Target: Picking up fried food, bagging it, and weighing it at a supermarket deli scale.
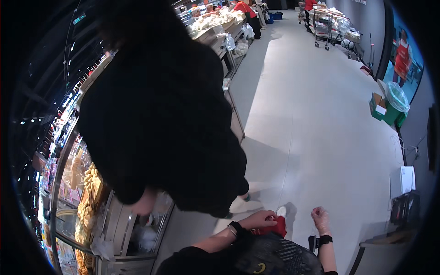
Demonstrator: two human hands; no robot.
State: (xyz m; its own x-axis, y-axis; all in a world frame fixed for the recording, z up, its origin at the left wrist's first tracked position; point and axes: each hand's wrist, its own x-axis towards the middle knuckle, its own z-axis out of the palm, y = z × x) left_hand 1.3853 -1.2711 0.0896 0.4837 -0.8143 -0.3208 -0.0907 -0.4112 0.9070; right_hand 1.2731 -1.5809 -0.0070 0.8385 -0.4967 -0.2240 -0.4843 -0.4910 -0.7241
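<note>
My left hand [263,220] is in front of my body with its fingers curled together. Just beside and below it is a patch of red cloth [278,228]; whether the fingers grip it I cannot tell. My right hand [321,220], in a thin clear plastic glove, is raised to the right, its fingers drawn in. Anything inside either hand is hidden or too small to make out. Both wrists wear black bands. A dark patterned cloth [279,256] covers my front. A white shoe tip [281,211] shows on the floor between my hands.
Close on the left stands a person in black [160,119], one hand low by a metal counter [121,224]. Baked goods [87,206] fill the display case. Along the right wall are a white box [403,181], a green lined bin [397,103] and loaded carts [324,27]. Other people are farther off.
</note>
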